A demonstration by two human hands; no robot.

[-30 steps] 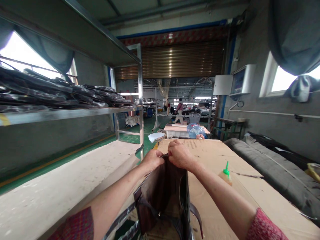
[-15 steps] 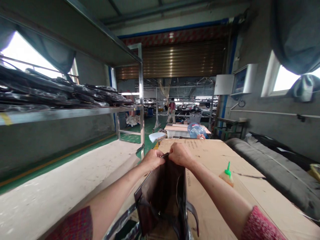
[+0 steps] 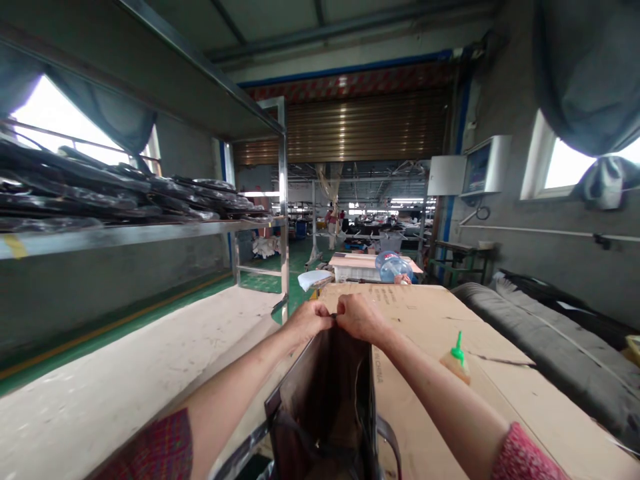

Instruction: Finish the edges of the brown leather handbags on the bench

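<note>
We had L hand (image 3: pixel 309 320) + R hand (image 3: pixel 361 318) fingertips pinching far rim of dk brown handbag (image 3: pixel 330 373), open, nr L edge of cardboard sheet (image 3: pixel 420 313); green-nozzle squeeze btl (image 3: pixel 457 360) on sheet.

The left hand (image 3: pixel 309 321) and right hand (image 3: pixel 361 319) pinch the far edge of a dark open bag (image 3: pixel 325 383); a strap (image 3: pixel 391 437) curves from its right side. A green-tipped bottle (image 3: pixel 456 365) sits on cardboard (image 3: pixel 417 423) beyond the right forearm (image 3: pixel 443 395); black plastic-wrapped goods (image 3: pixel 100 190) lie on a shelf (image 3: pixel 150 234) at left.
</note>
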